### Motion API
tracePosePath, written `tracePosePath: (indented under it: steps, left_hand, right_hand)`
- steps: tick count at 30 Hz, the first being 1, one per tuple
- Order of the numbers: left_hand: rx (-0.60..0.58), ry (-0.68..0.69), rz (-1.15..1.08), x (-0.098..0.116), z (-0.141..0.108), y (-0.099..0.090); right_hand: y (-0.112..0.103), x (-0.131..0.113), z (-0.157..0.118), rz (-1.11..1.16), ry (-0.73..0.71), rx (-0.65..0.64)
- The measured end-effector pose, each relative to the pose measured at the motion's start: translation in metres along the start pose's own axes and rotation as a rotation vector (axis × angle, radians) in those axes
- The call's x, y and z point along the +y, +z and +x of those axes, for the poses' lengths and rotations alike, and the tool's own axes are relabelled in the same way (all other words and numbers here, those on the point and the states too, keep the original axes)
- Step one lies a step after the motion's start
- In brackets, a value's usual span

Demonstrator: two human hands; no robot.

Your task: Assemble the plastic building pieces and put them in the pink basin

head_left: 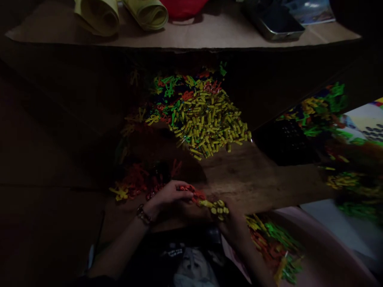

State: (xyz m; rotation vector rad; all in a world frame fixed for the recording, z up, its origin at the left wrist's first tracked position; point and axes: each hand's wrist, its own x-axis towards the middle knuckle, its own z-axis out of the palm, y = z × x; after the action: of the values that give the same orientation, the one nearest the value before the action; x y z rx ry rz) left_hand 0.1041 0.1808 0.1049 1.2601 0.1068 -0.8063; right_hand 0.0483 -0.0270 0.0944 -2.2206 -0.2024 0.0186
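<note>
My left hand [170,195], with a bracelet at the wrist, is closed on a small red plastic piece [196,194] in front of my body. Close to its right, my right hand [231,219] is closed around a bunch of small yellow cylindrical pieces [220,209]. One yellow piece touches or nearly touches the red piece; the dim light hides which. Beyond both hands a heap of yellow cylindrical pieces [209,119] lies on the wooden table [239,171]. Loose red pieces [136,177] and a yellow branched piece [120,192] lie left of my left hand.
A cardboard shelf [203,38] spans the top, bearing yellow rolls [146,15], a red object [182,8] and a metal tin [277,24]. Green and red pieces [169,85] lie behind the heap. At right are a dark crate [287,139] and mixed coloured pieces [275,247] near my right forearm.
</note>
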Motion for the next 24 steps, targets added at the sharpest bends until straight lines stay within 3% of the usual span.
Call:
tracePosePath:
  steps: [3,8,11,16,18,22,24]
  left_hand:
    - [-0.071,-0.022,-0.063,-0.002,0.004,0.013]
    - [0.033,0.018,0.002,-0.017,0.019,0.039]
    - [-0.004,0.060,0.017,-0.024,0.022,0.044]
    - [0.018,0.143,0.146,-0.025,0.014,0.042]
    - [0.018,0.119,0.148,-0.021,0.011,0.037]
    - [-0.164,-0.028,0.076,-0.016,0.010,0.026]
    - [-0.210,-0.035,0.106,-0.019,0.013,0.027]
  right_hand:
    - [-0.017,0.007,-0.018,0.069,0.276,0.066]
    - [-0.033,-0.005,-0.048,0.052,0.526,0.306]
    - [-0.029,-0.018,-0.049,-0.050,0.562,0.337]
    - [-0.020,-0.025,-0.045,-0.178,0.463,0.214]
    - [-0.019,-0.027,-0.042,-0.160,0.435,0.186]
    - [-0.019,-0.023,-0.037,0.022,0.488,0.141]
    - [-0.024,-0.013,-0.040,0.116,0.517,0.128]
